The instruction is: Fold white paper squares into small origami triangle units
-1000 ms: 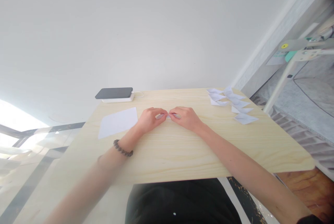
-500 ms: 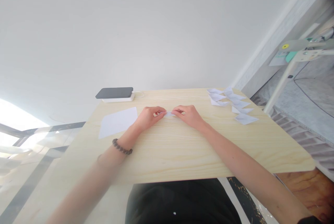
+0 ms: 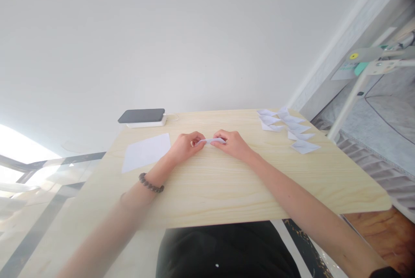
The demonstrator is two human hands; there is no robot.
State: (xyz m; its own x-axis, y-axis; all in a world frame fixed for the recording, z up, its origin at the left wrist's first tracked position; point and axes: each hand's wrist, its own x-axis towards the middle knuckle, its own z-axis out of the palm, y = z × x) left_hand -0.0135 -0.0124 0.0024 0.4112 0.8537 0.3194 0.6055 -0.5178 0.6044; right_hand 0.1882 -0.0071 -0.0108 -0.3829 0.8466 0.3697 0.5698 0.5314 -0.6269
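A small piece of folded white paper (image 3: 212,140) is held just above the middle of the table, seen as a narrow strip. My left hand (image 3: 187,145) pinches its left end between thumb and fingers. At the other end, my right hand (image 3: 234,143) grips it with the thumb on the near side and the fingers behind. Parts of the paper are hidden by my fingers. Flat on the table, left of my left hand, lies a white sheet of paper (image 3: 145,152).
Several folded paper boats (image 3: 305,146) sit in two rows at the back right of the wooden table (image 3: 220,191). A dark phone (image 3: 142,116) rests on a white box at the back left, with a white cable. A wall (image 3: 207,44) rises behind the table.
The folded paper now shows more of its length, its right end reaching over my right fingers. My right thumb has shifted slightly left along it. Both hands stay in nearly the same place.
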